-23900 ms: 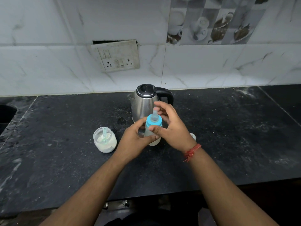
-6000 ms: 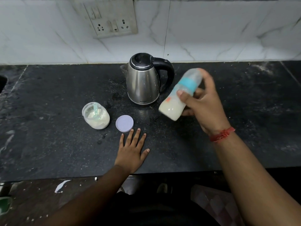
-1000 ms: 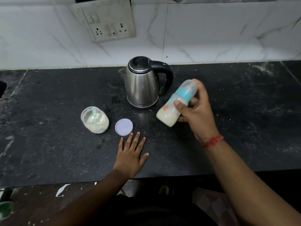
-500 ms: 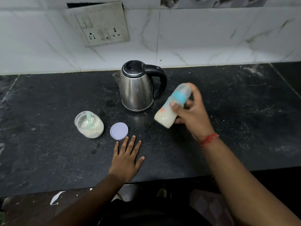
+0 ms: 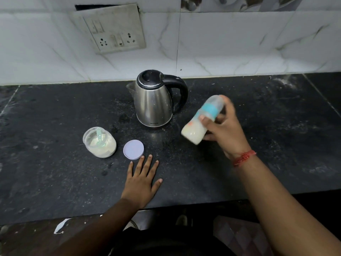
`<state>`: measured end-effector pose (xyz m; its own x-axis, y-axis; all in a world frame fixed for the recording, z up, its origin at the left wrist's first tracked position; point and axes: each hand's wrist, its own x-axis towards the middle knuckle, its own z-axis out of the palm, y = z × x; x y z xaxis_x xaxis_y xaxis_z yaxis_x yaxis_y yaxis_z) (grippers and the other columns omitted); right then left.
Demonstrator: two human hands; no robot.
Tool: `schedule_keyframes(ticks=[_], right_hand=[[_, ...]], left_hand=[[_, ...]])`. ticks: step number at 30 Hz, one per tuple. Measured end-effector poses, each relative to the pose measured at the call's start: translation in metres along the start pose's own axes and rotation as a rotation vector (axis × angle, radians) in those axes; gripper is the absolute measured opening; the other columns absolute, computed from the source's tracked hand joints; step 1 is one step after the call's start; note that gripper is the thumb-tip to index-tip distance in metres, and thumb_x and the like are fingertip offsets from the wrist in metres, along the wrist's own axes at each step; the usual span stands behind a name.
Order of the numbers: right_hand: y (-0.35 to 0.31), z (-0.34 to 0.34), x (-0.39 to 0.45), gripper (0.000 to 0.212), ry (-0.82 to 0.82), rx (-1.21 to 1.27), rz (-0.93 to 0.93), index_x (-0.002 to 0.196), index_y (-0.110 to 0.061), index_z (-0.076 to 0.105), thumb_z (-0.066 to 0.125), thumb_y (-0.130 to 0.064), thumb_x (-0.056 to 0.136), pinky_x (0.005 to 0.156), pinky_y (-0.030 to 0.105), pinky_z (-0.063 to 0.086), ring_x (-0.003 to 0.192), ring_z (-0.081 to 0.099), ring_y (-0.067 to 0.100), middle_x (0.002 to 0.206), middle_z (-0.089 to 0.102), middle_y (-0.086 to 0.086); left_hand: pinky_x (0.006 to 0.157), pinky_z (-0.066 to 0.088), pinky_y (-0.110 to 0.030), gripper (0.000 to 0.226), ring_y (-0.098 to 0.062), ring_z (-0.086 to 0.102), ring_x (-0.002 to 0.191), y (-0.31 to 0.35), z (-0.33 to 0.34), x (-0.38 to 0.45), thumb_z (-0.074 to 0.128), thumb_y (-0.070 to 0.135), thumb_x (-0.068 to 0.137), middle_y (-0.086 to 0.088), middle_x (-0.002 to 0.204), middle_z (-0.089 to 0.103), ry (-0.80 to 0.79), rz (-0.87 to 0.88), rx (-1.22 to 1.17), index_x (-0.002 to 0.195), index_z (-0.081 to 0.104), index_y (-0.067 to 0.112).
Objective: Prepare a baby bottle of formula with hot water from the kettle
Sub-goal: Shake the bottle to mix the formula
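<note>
On the dark counter (image 5: 55, 111), farthest left of the items, stands an open jar (image 5: 99, 142) partly filled with pale powder, a light green scoop (image 5: 99, 137) resting inside it. Just right of the jar, lying flat and apart from it, is a round lilac lid (image 5: 133, 149). Directly below the lid, the left hand (image 5: 143, 180) lies palm-down on the counter, fingers straight and spread wide, the fingertips close to the lid's near edge; whether they touch it cannot be told. Behind, toward the tiled wall (image 5: 239, 43), a steel kettle (image 5: 154, 100) sits upright with its black lid closed, spout to the left and black handle to the right. A grimy socket plate (image 5: 112, 28) is mounted on the wall above it. Right of the kettle, the right hand (image 5: 224, 132) grips the bottle (image 5: 202, 120) in the air, thumb curled across its front. The bottle is tilted, its capped top up and to the right, its base down-left, with milky liquid in the lower part and a blue collar below the clear cap. It is blurred. A red thread (image 5: 244, 157) circles the right wrist.
</note>
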<state>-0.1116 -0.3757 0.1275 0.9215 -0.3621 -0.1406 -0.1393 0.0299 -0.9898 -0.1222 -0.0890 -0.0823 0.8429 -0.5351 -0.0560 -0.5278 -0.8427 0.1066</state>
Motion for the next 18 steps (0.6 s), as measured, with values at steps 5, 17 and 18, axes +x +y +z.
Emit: schedule_keyframes(ticks=[5, 17, 18], right_hand=[[0.0, 0.002, -0.002, 0.072, -0.075, -0.039, 0.019, 0.147, -0.034, 0.033, 0.075, -0.014, 0.092, 0.064, 0.04, 0.063, 0.106, 0.072, 0.028, 0.125, 0.062, 0.015], [-0.003, 0.006, -0.006, 0.065, 0.206, 0.203, -0.035, 0.147, -0.029, 0.028, 0.069, -0.017, 0.097, 0.067, 0.037, 0.062, 0.108, 0.072, 0.025, 0.127, 0.062, 0.01], [-0.006, 0.007, -0.007, 0.066, 0.178, 0.184, -0.024, 0.146, -0.03, 0.028, 0.069, -0.017, 0.096, 0.066, 0.036, 0.062, 0.108, 0.071, 0.026, 0.126, 0.062, 0.009]], left_hand=[[0.121, 0.016, -0.06, 0.07, -0.032, 0.025, 0.156, 0.002, -0.001, 0.0, 0.029, 0.063, 0.101, -0.006, 0.169, 0.027, 0.005, 0.004, 0.001, 0.16, 0.035, 0.025], [0.121, 0.016, -0.059, 0.069, -0.032, 0.026, 0.156, 0.002, -0.004, 0.0, 0.029, 0.062, 0.102, -0.006, 0.169, 0.028, 0.002, 0.001, -0.006, 0.159, 0.035, 0.024], [0.122, 0.016, -0.059, 0.069, -0.032, 0.026, 0.156, 0.003, -0.003, -0.001, 0.029, 0.062, 0.102, -0.006, 0.169, 0.028, 0.004, 0.004, -0.006, 0.159, 0.035, 0.024]])
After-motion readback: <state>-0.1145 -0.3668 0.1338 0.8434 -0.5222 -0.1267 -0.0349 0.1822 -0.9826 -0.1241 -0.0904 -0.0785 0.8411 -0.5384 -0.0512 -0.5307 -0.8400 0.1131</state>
